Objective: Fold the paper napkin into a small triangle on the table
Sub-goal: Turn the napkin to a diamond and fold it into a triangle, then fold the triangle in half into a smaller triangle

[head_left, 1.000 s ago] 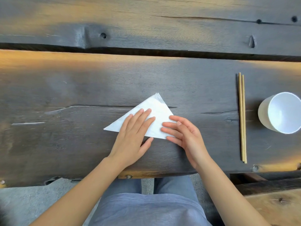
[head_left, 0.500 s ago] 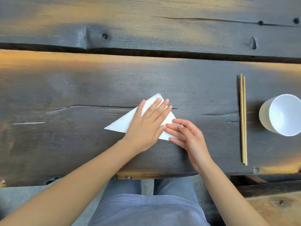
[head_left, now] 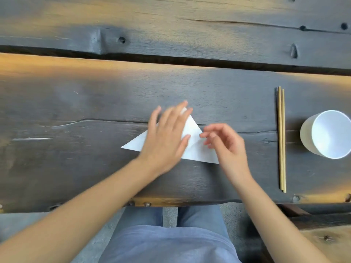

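1. The napkin (head_left: 197,147) is lying flat on the table (head_left: 76,168), near the front edge, already folded into one big triangle with its long edge towards the body and its peak pointing away.
2. The left hand (head_left: 167,137) is spread flat over the middle and peak of the napkin, fingers wide and holding nothing. It's blurred, so how hard the paper is being pressed can't be told.
3. The right hand (head_left: 226,145) is poised over the right corner, fingers curled in close to the thumb. Whether any paper is actually pinched can't be told.
4. Looks like the first crease is being smoothed and the next fold set up. For a small triangle, the right corner should be brought across onto the left one, the edges lined up before anything is pressed, and the crease then run outwards from the middle. Thin paper like this will probably skid or tear if it's dragged, so the flat hand is best kept as an anchor.
5. Chopsticks (head_left: 281,139) and a white cup (head_left: 328,133) are well off to the right, out of the way.
6. No brands, labels or writing can be seen anywhere.
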